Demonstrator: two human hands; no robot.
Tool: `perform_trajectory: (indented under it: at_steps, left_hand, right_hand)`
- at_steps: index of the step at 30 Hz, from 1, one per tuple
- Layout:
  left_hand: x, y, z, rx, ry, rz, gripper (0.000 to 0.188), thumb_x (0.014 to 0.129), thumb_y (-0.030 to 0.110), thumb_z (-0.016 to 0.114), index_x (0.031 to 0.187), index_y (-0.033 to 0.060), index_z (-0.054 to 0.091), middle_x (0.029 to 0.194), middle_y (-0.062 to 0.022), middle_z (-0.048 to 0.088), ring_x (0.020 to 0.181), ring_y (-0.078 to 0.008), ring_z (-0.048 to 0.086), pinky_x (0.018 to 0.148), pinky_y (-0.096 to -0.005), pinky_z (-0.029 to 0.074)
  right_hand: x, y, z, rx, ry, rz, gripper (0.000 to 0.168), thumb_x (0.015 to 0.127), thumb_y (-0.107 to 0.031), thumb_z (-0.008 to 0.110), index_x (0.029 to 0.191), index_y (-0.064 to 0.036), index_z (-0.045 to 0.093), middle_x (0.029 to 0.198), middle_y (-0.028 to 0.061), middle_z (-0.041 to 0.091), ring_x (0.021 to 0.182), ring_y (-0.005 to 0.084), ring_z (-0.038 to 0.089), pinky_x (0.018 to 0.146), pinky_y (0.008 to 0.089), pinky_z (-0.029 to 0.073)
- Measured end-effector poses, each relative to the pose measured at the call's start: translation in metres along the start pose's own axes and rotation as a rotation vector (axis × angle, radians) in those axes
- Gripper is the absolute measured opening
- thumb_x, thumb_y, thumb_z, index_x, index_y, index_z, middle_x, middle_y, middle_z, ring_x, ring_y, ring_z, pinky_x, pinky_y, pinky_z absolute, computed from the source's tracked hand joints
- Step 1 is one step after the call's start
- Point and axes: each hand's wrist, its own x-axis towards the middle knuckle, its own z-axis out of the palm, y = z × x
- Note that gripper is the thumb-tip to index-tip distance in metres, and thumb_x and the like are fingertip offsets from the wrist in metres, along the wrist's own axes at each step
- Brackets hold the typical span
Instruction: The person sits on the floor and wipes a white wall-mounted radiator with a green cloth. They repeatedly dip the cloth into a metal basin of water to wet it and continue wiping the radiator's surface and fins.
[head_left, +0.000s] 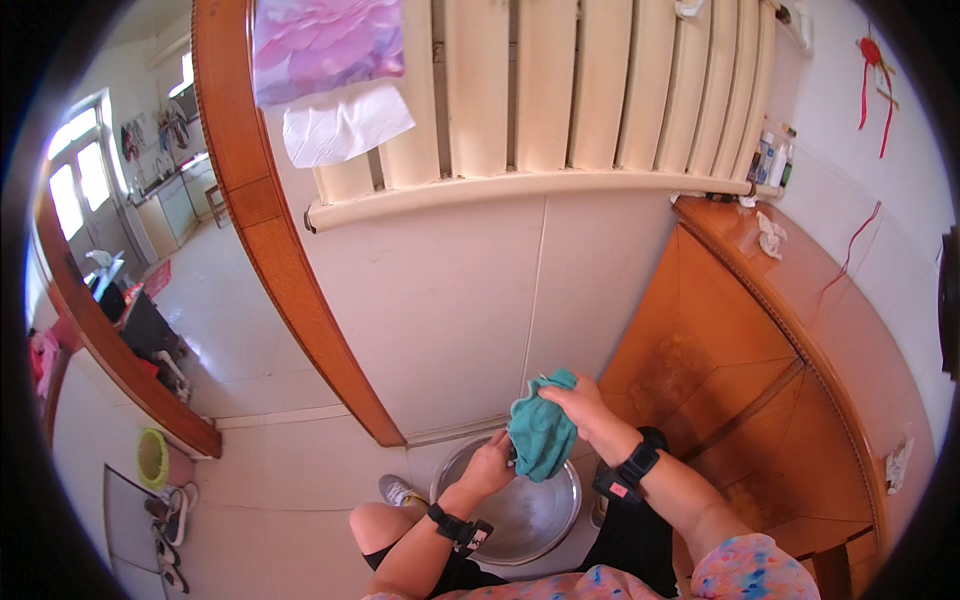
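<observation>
A bunched teal cloth (543, 431) hangs between my two hands, above a round metal basin (525, 525) on the floor. My right hand (581, 405) grips the cloth's upper right side. Against its lower left side is my left hand (491, 465), its fingertips partly hidden behind the cloth. The basin's inside looks shiny, with small specks or droplets; whether it holds water I cannot tell. Both wrists wear black straps with small devices.
A cream radiator (525, 97) is on the wall ahead, with a floral cloth (330, 45) and a white sheet (345, 124) over it. An orange wooden cabinet (720, 337) stands at the right. A wooden door frame (300, 300), a lined bin (154, 461) and shoes (176, 517) are at the left.
</observation>
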Motion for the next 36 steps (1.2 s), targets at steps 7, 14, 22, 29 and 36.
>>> perform_trajectory:
  at_steps: [7, 14, 22, 29, 36]
  left_hand:
    - [-0.004, 0.009, -0.002, 0.009, -0.121, -0.123, 0.024, 0.076, 0.008, 0.063, 0.099, 0.0016, 0.061, 0.091, -0.0179, 0.061, 0.083, -0.0316, 0.061, 0.073, -0.037, 0.049]
    - [0.006, 0.033, -0.039, -0.244, 0.413, -0.22, 0.017, 0.085, 0.001, 0.058, 0.101, 0.0007, 0.063, 0.103, -0.006, 0.061, 0.088, -0.011, 0.057, 0.073, -0.0233, 0.047]
    - [0.057, 0.094, -0.05, -0.038, 0.099, -0.444, 0.018, 0.092, 0.016, 0.053, 0.094, -0.0004, 0.061, 0.078, -0.0003, 0.061, 0.075, -0.0082, 0.054, 0.069, -0.0251, 0.046]
    - [0.124, 0.137, -0.067, -0.471, -0.125, -0.461, 0.013, 0.087, 0.006, 0.057, 0.099, 0.0009, 0.062, 0.093, -0.0027, 0.063, 0.08, -0.0069, 0.057, 0.07, -0.0266, 0.047]
    - [0.206, 0.169, -0.098, 0.532, 0.21, 0.151, 0.024, 0.072, -0.002, 0.062, 0.096, 0.004, 0.063, 0.087, -0.0087, 0.062, 0.071, -0.0163, 0.059, 0.062, -0.0284, 0.048]
  right_hand:
    - [-0.01, 0.027, -0.03, 0.458, 0.004, 0.19, 0.015, 0.077, -0.007, 0.066, 0.09, 0.0, 0.062, 0.085, 0.0078, 0.063, 0.074, 0.0195, 0.063, 0.066, 0.034, 0.052]
    - [0.027, 0.047, -0.057, 0.603, -0.073, 0.457, 0.019, 0.082, -0.016, 0.062, 0.097, -0.004, 0.061, 0.094, 0.01, 0.066, 0.085, 0.0242, 0.065, 0.078, 0.0408, 0.053]
    - [0.059, 0.092, -0.046, 0.802, -0.511, 0.66, 0.025, 0.086, -0.021, 0.057, 0.104, -0.004, 0.059, 0.102, 0.011, 0.065, 0.093, 0.0253, 0.064, 0.086, 0.0433, 0.051]
    - [0.064, 0.054, -0.055, 0.931, -0.484, 0.483, 0.028, 0.085, -0.025, 0.055, 0.106, -0.005, 0.058, 0.103, 0.0091, 0.064, 0.094, 0.0242, 0.062, 0.083, 0.0398, 0.051]
    - [0.075, 0.052, -0.072, 1.073, -0.287, 0.409, 0.03, 0.086, -0.03, 0.055, 0.107, -0.008, 0.058, 0.101, 0.0077, 0.064, 0.09, 0.0227, 0.063, 0.073, 0.0412, 0.053]
